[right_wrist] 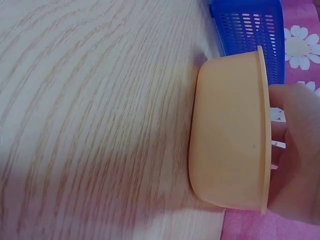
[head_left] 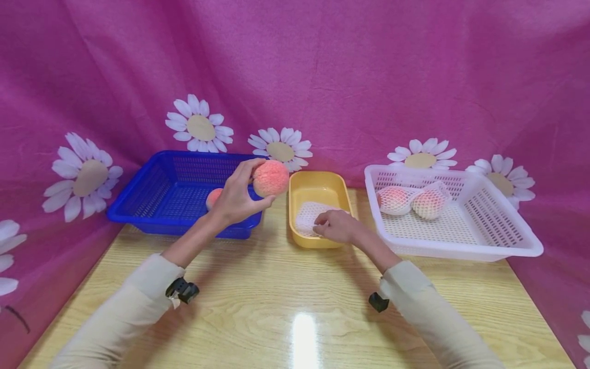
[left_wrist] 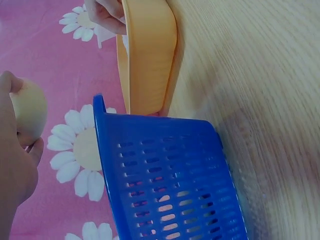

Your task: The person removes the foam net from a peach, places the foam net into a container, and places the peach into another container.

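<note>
My left hand (head_left: 235,192) holds a bare pink peach (head_left: 271,178) between thumb and fingers, raised over the right end of the blue basket (head_left: 152,220). Another peach (head_left: 214,198) lies in that basket, partly behind the hand. My right hand (head_left: 338,226) reaches into the yellow tub (head_left: 321,242), its curled fingers on a white foam net (head_left: 309,215). In the right wrist view the tub's wall (right_wrist: 230,130) hides part of the fingers.
To the right, a white basket (head_left: 456,251) contains two peaches (head_left: 395,200) in foam nets. All three containers stand on a wooden table (head_left: 258,302) against a pink flowered cloth (head_left: 345,77).
</note>
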